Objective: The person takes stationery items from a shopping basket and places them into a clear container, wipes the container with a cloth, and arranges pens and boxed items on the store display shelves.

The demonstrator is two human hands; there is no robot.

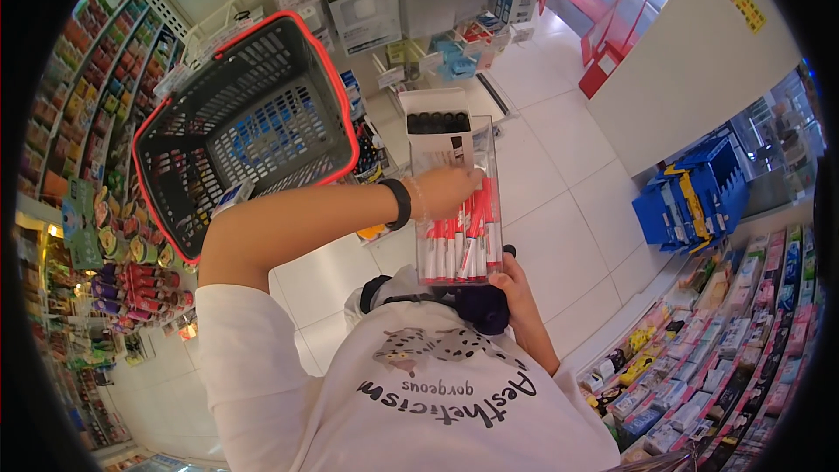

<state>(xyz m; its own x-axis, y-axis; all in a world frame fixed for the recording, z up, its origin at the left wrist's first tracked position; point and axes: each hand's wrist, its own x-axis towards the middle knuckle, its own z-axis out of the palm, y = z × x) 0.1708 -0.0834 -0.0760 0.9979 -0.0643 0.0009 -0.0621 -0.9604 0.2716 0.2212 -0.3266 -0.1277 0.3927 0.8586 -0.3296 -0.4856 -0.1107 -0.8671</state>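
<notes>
A clear plastic tray extends away from my waist, filled at its near end with several red-and-white markers. At its far end stands an open white box of black-capped markers. My left hand, with a black band at the wrist, reaches over the middle of the tray. Its curled fingers are at the upper end of a slanted red-and-white marker, and the fingertips are partly hidden. My right hand holds the tray's near right corner, thumb on the edge.
A dark shopping basket with a red rim is beyond my left forearm. Boxed goods hang on hooks ahead. Blue plastic bins are at right, above shelves of small packages. Snack shelves line the left. White floor tiles show between.
</notes>
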